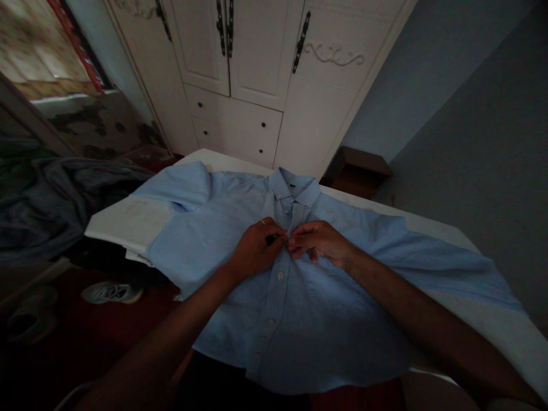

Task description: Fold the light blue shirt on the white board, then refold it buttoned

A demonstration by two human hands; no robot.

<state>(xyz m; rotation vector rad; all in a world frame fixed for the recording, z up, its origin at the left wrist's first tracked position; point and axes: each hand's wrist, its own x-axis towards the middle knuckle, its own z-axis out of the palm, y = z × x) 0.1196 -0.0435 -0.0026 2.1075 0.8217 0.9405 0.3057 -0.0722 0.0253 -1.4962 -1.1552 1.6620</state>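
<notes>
A light blue button-up shirt (pixel 325 285) lies spread face up on a white table (pixel 128 220), collar toward the far side. My left hand (pixel 257 248) and my right hand (pixel 321 240) meet at the shirt's front placket, just below the collar. Both pinch the fabric edges there with fingers closed, thumbs and fingertips nearly touching each other. A ring shows on my left hand. Several white buttons (pixel 281 275) run down the placket below my hands.
A white wardrobe (pixel 257 85) with dark handles stands behind the table. A brown box (pixel 357 171) sits on the floor beside it. Dark grey cloth (pixel 55 200) is heaped at the left. A shoe (pixel 111 292) lies on the red floor.
</notes>
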